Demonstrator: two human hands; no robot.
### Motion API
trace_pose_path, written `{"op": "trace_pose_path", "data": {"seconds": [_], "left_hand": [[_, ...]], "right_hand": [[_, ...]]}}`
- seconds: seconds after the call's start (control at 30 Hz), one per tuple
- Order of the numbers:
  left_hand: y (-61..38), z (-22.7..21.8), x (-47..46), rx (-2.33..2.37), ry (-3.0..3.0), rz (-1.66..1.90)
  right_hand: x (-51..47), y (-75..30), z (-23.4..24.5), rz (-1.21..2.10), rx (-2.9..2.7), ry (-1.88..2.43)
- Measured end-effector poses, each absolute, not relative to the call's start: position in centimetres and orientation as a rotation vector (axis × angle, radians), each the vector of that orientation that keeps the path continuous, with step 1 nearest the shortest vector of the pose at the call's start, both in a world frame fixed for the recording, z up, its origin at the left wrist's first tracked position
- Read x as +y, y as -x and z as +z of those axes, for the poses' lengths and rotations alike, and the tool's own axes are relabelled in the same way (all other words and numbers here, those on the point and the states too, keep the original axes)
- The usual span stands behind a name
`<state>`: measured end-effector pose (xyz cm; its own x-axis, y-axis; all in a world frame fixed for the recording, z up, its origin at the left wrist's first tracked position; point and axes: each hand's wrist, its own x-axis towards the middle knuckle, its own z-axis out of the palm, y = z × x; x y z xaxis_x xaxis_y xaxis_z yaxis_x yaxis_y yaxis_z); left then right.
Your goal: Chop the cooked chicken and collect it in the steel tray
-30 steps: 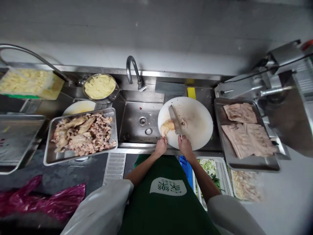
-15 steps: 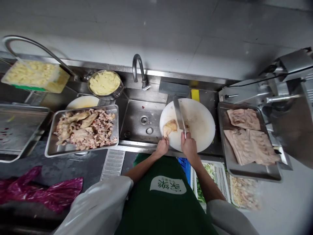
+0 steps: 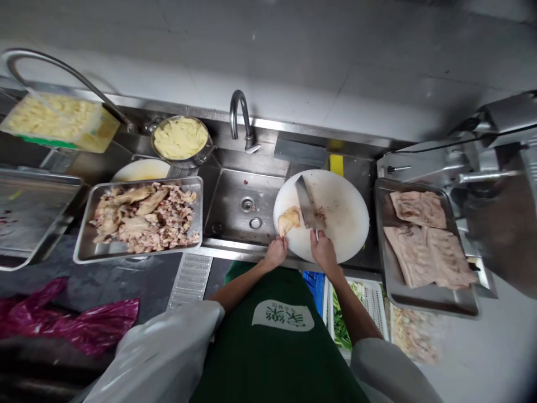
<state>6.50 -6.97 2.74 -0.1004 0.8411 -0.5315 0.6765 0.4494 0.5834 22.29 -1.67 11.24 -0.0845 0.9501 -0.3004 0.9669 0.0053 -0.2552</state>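
Observation:
My right hand (image 3: pixel 323 251) is wrapped round the handle of a cleaver (image 3: pixel 306 202), its broad blade lying over a round white cutting board (image 3: pixel 348 218). Just left of the blade is a pale yellow piece of chicken (image 3: pixel 289 220), apparently a leg. My left hand (image 3: pixel 277 252) grips its near end at the board's front edge. Small chopped bits (image 3: pixel 320 215) lie right of the blade. To the left, a metal tray (image 3: pixel 84 246) holds a heap of chopped chicken (image 3: pixel 146 221) with larger pieces on top.
A sink basin (image 3: pixel 229 207) with a faucet (image 3: pixel 241 115) adjoins the board. At right, a tray (image 3: pixel 419 299) bears slabs of pale meat (image 3: pixel 432 252) beside a slicing machine (image 3: pixel 499 207). A bowl (image 3: pixel 197 159) of peeled pale pieces stands behind the chicken tray. Below are vegetable crates (image 3: pixel 371 305).
The cleaver blade has turned to show its flat side, and more chopped bits show to its right. My left hand stays on the chicken. The view has shifted slightly.

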Motion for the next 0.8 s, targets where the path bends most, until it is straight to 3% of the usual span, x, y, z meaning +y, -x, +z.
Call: {"op": "trace_pose_path", "data": {"seconds": [0.17, 0.33, 0.47, 0.63, 0.8], "left_hand": [[-6.7, 3.2, -6.9, 1.83, -1.292, 0.23], [-6.5, 2.9, -7.1, 1.803, -1.304, 0.245], [-6.3, 2.4, -7.2, 1.789, -1.329, 0.226], [-6.2, 2.3, -7.1, 1.785, -1.341, 0.228], [-6.3, 2.0, -7.1, 1.792, -1.317, 0.243]], "right_hand": [[-2.4, -22.1, 14.3, -0.445, 2.434, -2.449], [-3.4, -20.1, 9.2, -0.74, 2.209, -2.176], [-3.0, -20.5, 6.9, -0.73, 2.186, -2.055], [-2.4, -21.7, 10.4, -0.64, 2.252, -2.081], [-3.0, -20.8, 13.6, -0.463, 2.493, -2.366]]}}
